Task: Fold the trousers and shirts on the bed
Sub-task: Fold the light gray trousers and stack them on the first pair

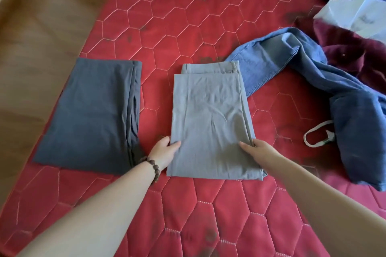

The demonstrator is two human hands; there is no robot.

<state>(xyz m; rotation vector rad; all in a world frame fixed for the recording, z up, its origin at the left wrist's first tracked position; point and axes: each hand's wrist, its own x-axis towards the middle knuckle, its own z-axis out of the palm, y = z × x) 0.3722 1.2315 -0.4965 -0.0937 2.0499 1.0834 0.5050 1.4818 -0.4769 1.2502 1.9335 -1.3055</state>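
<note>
Your left hand [165, 149] and right hand [255, 148] each pinch a side edge of the folded grey trousers [208, 115] | risk: uneven lifting lets layers slide and unfold | unfolded jeans [292, 64] touch the far-right corner and may snag.

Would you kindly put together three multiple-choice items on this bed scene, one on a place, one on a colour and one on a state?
1. Where does the dark grey folded garment lie relative to the light grey trousers?
A. To their left
B. On top of them
C. To their right

2. What colour is the mattress?
A. Green
B. Red
C. White

3. What state are the blue jeans in?
A. Neatly folded
B. Hung up
C. Lying unfolded

Answers: 1 A, it lies beside the left hand, apart from the trousers. 2 B, red quilting shows throughout. 3 C, they sprawl crumpled beyond the right hand.
</note>
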